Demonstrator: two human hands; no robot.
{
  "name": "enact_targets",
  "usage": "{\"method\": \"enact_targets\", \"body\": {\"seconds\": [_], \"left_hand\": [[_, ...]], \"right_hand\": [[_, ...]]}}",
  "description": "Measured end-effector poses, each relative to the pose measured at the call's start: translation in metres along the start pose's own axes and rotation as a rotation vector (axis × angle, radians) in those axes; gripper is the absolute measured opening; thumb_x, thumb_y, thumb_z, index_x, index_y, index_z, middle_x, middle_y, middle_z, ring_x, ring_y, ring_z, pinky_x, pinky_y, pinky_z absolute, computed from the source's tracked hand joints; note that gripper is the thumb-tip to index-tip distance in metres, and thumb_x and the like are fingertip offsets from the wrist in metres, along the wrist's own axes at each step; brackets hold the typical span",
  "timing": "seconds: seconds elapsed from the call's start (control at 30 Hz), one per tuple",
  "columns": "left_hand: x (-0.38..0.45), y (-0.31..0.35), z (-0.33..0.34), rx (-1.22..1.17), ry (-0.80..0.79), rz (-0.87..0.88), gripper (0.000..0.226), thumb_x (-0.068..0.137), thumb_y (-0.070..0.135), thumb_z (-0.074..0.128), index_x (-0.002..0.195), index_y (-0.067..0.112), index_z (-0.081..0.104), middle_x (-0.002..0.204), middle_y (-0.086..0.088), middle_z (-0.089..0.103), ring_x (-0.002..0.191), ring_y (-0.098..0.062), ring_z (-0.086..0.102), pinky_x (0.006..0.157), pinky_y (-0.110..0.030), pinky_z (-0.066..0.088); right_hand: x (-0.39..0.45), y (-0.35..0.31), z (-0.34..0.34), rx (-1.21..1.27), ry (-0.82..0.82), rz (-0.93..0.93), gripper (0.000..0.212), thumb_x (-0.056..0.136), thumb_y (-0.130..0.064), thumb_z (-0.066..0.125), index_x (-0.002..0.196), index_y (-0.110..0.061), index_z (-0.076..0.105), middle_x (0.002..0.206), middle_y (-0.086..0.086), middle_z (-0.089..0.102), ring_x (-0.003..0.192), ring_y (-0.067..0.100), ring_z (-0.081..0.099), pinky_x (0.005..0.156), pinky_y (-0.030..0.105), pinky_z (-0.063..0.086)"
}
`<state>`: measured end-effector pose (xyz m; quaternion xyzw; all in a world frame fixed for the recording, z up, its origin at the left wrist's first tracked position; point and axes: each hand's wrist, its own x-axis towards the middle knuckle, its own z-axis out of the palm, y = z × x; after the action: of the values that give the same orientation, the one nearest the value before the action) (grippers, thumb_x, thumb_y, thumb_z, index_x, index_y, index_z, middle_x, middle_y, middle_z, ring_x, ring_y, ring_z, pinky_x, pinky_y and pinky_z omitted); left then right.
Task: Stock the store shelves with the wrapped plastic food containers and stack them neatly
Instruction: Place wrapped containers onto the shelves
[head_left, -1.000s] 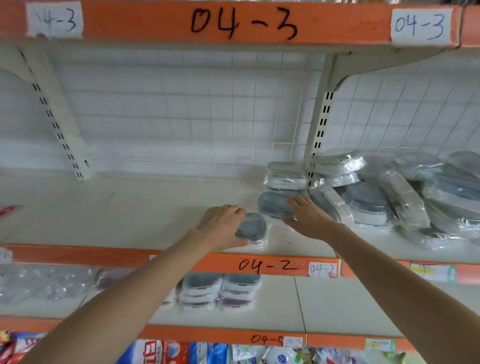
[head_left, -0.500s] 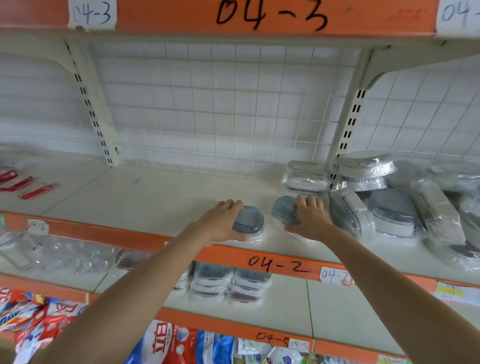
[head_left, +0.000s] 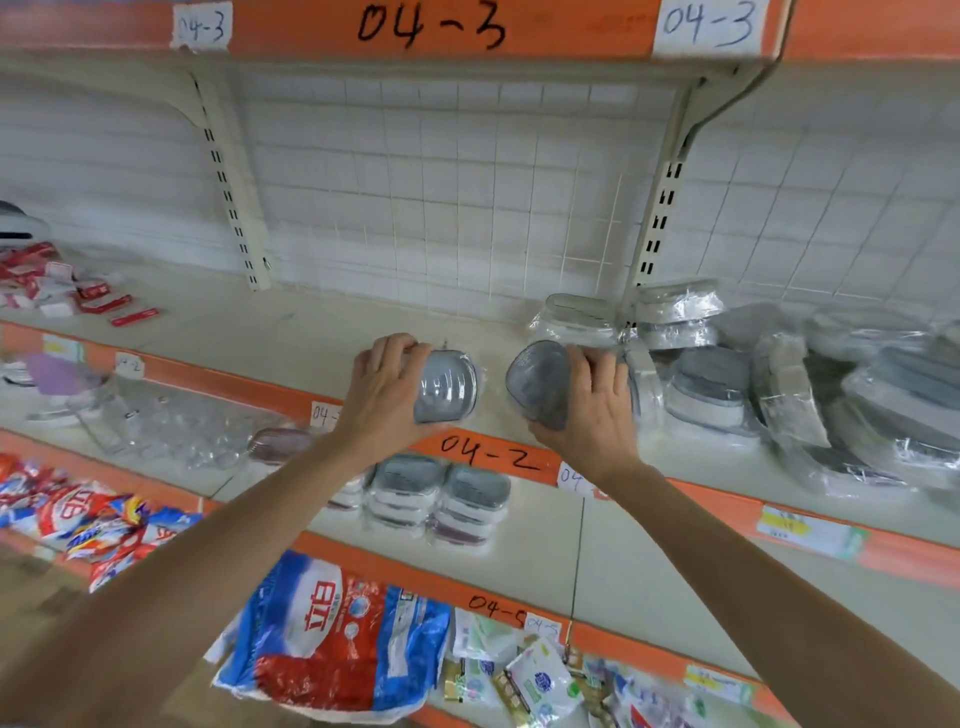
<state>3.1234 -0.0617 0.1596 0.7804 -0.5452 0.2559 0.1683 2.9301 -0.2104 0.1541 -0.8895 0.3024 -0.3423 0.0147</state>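
Note:
My left hand (head_left: 382, 389) grips a wrapped grey-lidded container (head_left: 448, 387), tilted up above the front of the cream shelf (head_left: 311, 338) labelled 04-2. My right hand (head_left: 597, 410) grips a second wrapped grey-lidded container (head_left: 537, 379), also tilted on edge, a short gap to the right of the first. Behind the right hand stands a small stack of wrapped containers (head_left: 576, 319). A loose pile of wrapped containers (head_left: 769, 384) fills the shelf to the right.
Two neat stacks of wrapped containers (head_left: 441, 499) stand on the shelf below. Red packets (head_left: 93, 301) lie at the shelf's far left. Clear plastic items (head_left: 171, 421) sit lower left. Detergent bags (head_left: 332, 634) lie at the bottom. A white upright bracket (head_left: 657, 208) rises behind the stack.
Both hands have lifted their containers off the shelf and tilted them on edge, drawing them toward the front edge. The camera view has shifted left and down.

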Motion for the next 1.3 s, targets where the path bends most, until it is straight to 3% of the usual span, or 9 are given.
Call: {"method": "enact_targets", "body": {"seconds": [0.13, 0.27, 0.37, 0.47, 0.7, 0.8, 0.87, 1.07, 1.3], "left_hand": [[-0.049, 0.022, -0.009, 0.048, -0.072, 0.067, 0.099, 0.044, 0.063, 0.082, 0.119, 0.009, 0.046, 0.109, -0.013, 0.048, 0.101, -0.024, 0.039, 0.081, -0.04, 0.044], [-0.104, 0.042, 0.002, 0.039, -0.159, 0.107, 0.1, 0.044, 0.064, 0.081, 0.119, 0.009, 0.043, 0.109, -0.008, 0.041, 0.097, -0.024, 0.039, 0.085, -0.037, 0.033], [-0.135, 0.062, 0.022, 0.015, -0.288, 0.105, 0.096, 0.057, 0.08, 0.057, 0.121, 0.009, 0.044, 0.109, -0.007, 0.042, 0.098, -0.021, 0.04, 0.085, -0.037, 0.043], [-0.153, 0.085, 0.053, -0.012, -0.456, 0.13, 0.094, 0.058, 0.083, 0.048, 0.122, 0.014, 0.048, 0.11, -0.003, 0.045, 0.099, -0.018, 0.041, 0.079, -0.035, 0.05], [-0.163, 0.131, 0.154, -0.151, -0.707, 0.072, 0.091, 0.048, 0.057, 0.085, 0.119, 0.007, 0.056, 0.11, -0.01, 0.06, 0.1, -0.031, 0.061, 0.09, -0.037, 0.049], [-0.157, 0.148, 0.208, -0.226, -0.744, 0.014, 0.087, 0.067, 0.049, 0.079, 0.137, 0.011, 0.043, 0.133, -0.008, 0.047, 0.123, -0.028, 0.044, 0.107, -0.034, 0.028], [-0.153, 0.157, 0.241, -0.242, -0.768, -0.005, 0.086, 0.072, 0.048, 0.076, 0.142, 0.017, 0.036, 0.139, -0.003, 0.041, 0.128, -0.025, 0.038, 0.11, -0.033, 0.023], [-0.144, 0.173, 0.303, -0.275, -0.82, 0.009, 0.071, 0.08, 0.042, 0.07, 0.14, 0.018, 0.04, 0.144, -0.003, 0.038, 0.132, -0.023, 0.034, 0.113, -0.035, 0.023], [-0.114, 0.177, 0.345, -0.176, -0.666, 0.045, 0.057, 0.091, 0.038, 0.058, 0.141, 0.017, 0.042, 0.138, -0.004, 0.038, 0.131, -0.021, 0.032, 0.105, -0.031, 0.033]], "right_hand": [[-0.049, 0.012, -0.014, 0.0, 0.013, -0.203, 0.09, 0.058, -0.049, 0.075, 0.129, -0.004, 0.041, 0.11, 0.013, 0.044, 0.095, 0.026, 0.038, 0.084, 0.037, 0.043], [-0.12, 0.037, -0.015, 0.027, -0.167, -0.362, 0.103, 0.05, -0.042, 0.084, 0.133, -0.004, 0.036, 0.119, 0.011, 0.039, 0.102, 0.027, 0.04, 0.086, 0.039, 0.048], [-0.167, 0.059, -0.009, -0.028, -0.358, -0.404, 0.107, 0.047, -0.048, 0.084, 0.133, -0.005, 0.036, 0.121, 0.009, 0.04, 0.107, 0.025, 0.041, 0.093, 0.034, 0.043], [-0.201, 0.083, 0.006, -0.052, -0.507, -0.338, 0.104, 0.039, -0.05, 0.084, 0.125, -0.008, 0.042, 0.116, 0.005, 0.045, 0.102, 0.021, 0.044, 0.092, 0.027, 0.036], [-0.25, 0.141, 0.065, -0.073, -0.677, 0.017, 0.091, 0.026, -0.042, 0.093, 0.103, -0.012, 0.057, 0.101, 0.007, 0.062, 0.085, 0.028, 0.065, 0.074, 0.036, 0.056], [-0.254, 0.166, 0.098, -0.078, -0.702, 0.149, 0.08, 0.047, -0.034, 0.092, 0.113, -0.003, 0.059, 0.117, 0.013, 0.057, 0.103, 0.035, 0.058, 0.091, 0.04, 0.047], [-0.253, 0.179, 0.117, -0.105, -0.737, 0.165, 0.078, 0.071, -0.037, 0.078, 0.133, -0.007, 0.043, 0.137, 0.008, 0.041, 0.125, 0.029, 0.041, 0.108, 0.034, 0.028], [-0.248, 0.213, 0.163, -0.076, -0.772, 0.181, 0.066, 0.087, -0.042, 0.061, 0.142, -0.02, 0.032, 0.152, -0.001, 0.024, 0.139, 0.017, 0.023, 0.115, 0.029, 0.009], [-0.225, 0.228, 0.208, -0.237, -0.652, 0.186, 0.04, 0.086, -0.022, 0.062, 0.125, -0.017, 0.055, 0.125, 0.009, 0.051, 0.116, 0.028, 0.048, 0.092, 0.036, 0.041]]}}
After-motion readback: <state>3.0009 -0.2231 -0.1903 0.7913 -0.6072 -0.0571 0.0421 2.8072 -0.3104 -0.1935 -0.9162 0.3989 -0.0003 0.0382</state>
